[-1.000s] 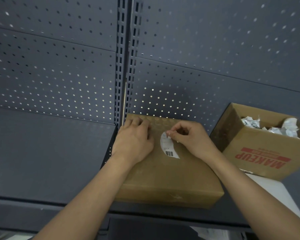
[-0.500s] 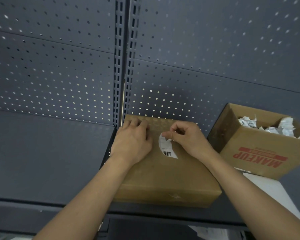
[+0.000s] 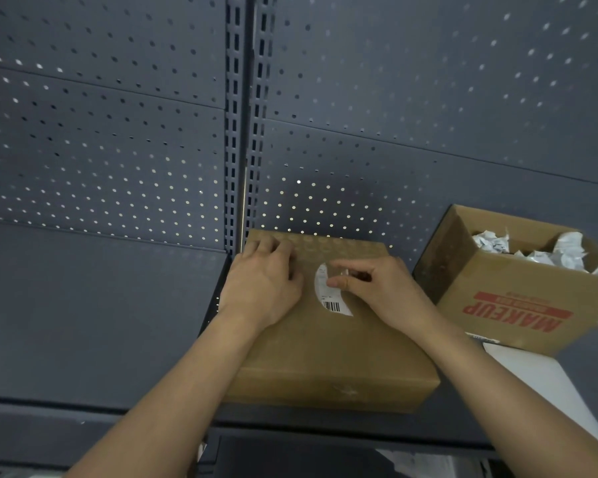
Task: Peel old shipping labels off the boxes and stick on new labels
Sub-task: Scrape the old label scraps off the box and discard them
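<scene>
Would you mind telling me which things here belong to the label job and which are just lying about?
Part of the job:
- closed cardboard box, steadied by the left hand
- white barcode label, its edge pinched by the right hand
- open MAKEUP box holding crumpled white paper, possibly peeled labels

Just there:
- dark shelf
- perforated back panel
- white sheet under the MAKEUP box

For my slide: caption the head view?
Left hand steadies box while right hand pinches its label.
</scene>
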Available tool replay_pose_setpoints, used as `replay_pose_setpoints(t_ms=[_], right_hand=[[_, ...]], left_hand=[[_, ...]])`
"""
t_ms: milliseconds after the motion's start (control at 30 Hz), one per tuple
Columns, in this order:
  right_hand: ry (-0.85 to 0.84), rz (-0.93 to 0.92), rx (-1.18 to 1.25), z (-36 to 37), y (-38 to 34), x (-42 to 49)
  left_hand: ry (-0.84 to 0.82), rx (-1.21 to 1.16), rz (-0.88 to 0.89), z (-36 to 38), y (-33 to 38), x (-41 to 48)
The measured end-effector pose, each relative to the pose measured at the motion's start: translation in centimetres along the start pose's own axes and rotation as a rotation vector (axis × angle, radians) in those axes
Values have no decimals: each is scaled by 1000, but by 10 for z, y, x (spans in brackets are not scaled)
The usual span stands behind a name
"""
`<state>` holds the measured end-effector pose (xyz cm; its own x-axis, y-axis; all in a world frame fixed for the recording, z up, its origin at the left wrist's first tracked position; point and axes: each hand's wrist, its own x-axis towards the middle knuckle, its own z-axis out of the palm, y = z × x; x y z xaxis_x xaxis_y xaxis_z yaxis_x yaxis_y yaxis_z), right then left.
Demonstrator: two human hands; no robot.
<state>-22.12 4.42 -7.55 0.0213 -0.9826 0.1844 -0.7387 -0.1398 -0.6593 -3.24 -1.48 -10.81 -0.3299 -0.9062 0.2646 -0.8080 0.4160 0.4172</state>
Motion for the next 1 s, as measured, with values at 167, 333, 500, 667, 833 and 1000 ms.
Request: replay_pose_setpoints(t_ms=[167, 333, 500, 667, 833, 1000], right_hand=[[-106, -5, -199, -6, -2, -6], [-137, -16, -305, -8, -10, -9], [-117, -84, -417, -11, -10, -12], [-126, -92, -381, -11, -3, -19], [-112, -121, -322, -12, 2, -22], [-59, -116, -201, -12, 3, -27]], left_hand=[[1, 7, 2, 0, 0, 0], [7, 0, -2, 0, 0, 0], [-2, 0, 0, -1, 0, -1], [9, -9, -1, -1, 0, -2], [0, -5, -1, -1, 0, -1], [3, -9, -3, 0, 1, -1]])
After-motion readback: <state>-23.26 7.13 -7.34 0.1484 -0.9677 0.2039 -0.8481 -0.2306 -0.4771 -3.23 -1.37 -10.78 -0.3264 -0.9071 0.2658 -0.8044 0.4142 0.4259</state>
